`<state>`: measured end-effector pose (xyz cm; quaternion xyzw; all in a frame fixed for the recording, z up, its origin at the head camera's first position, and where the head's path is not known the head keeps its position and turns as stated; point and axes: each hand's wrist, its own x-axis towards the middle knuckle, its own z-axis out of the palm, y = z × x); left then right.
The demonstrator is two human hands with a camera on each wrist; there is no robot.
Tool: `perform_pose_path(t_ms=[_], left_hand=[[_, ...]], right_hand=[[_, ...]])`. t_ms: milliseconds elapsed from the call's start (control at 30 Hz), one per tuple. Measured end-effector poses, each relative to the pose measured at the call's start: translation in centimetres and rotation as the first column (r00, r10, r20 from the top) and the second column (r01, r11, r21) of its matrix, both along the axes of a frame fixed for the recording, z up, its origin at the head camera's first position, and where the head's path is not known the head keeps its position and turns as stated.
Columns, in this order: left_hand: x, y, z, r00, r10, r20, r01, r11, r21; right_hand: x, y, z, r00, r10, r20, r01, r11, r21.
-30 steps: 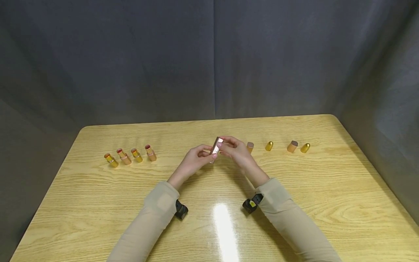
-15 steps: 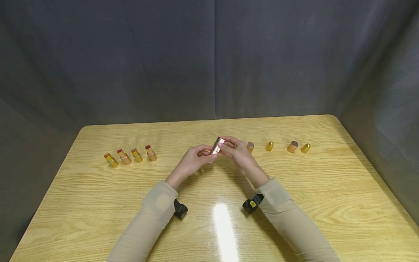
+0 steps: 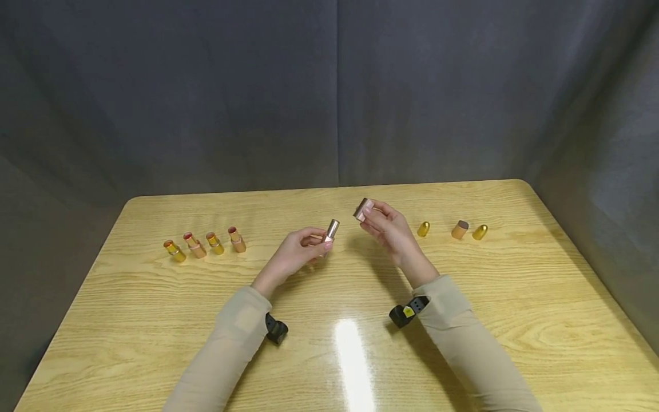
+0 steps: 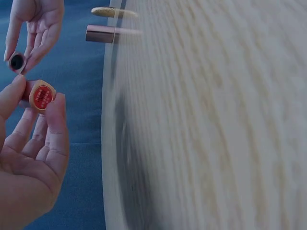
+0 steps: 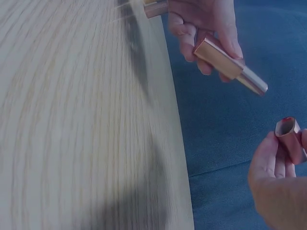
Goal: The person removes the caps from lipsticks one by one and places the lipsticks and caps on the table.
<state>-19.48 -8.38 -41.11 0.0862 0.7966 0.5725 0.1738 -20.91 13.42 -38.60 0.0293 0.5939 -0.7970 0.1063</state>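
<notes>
My left hand [image 3: 294, 254] holds a rose-gold lipstick [image 3: 332, 230] between thumb and fingers, its shiny inner tube pointing up and away. In the left wrist view, the red label on the base of that lipstick [image 4: 42, 97] faces the camera. A rose-gold lipstick cap [image 3: 363, 210] is pinched by my right hand [image 3: 393, 237], a short gap to the right of the lipstick. The right wrist view shows the open end of the cap [image 5: 289, 126], hollow and dark inside. Both hands are raised above the wooden table [image 3: 319, 355].
Several uncapped lipsticks, gold and rose-gold, stand in a row at the left, among them a gold one [image 3: 175, 252]. At the right stand a gold cap [image 3: 424, 229], a rose-gold cap [image 3: 460, 229] and another gold cap [image 3: 480, 232]. Dark curtains [image 3: 257, 103] surround the table.
The cap has come off the lipstick. My right hand has moved right and away with the cap, while my left hand shifted slightly left with the lipstick. A standing rose-gold cap is now hidden behind my right hand.
</notes>
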Motion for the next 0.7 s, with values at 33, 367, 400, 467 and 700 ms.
perform_pose_path(t_ms=[33, 367, 400, 467, 700], left_hand=[[0.0, -0.1, 0.1, 1.0, 0.004, 0.002, -0.004, 1.0, 0.003], [-0.1, -1.0, 0.8, 0.998, 0.042, 0.036, -0.043, 0.998, 0.05], [-0.1, -1.1, 0.9, 0.998, 0.045, 0.037, -0.046, 0.998, 0.051], [-0.2, -1.3, 0.8, 0.998, 0.05, 0.038, -0.052, 0.997, 0.052], [-0.3, -2.0, 0.7, 0.998, 0.051, 0.025, -0.052, 0.997, 0.048]], right_hand=[[0.0, 0.0, 0.0, 1.0, 0.004, 0.0, -0.004, 1.0, 0.006], [0.1, 0.3, -0.2, 0.999, 0.047, -0.019, -0.047, 0.999, -0.003], [0.1, 0.3, -0.2, 0.999, 0.048, -0.02, -0.048, 0.999, -0.003], [0.1, 0.3, -0.2, 0.999, 0.05, -0.021, -0.05, 0.999, -0.002], [0.1, 0.5, -0.5, 0.999, 0.045, -0.02, -0.044, 0.999, 0.024]])
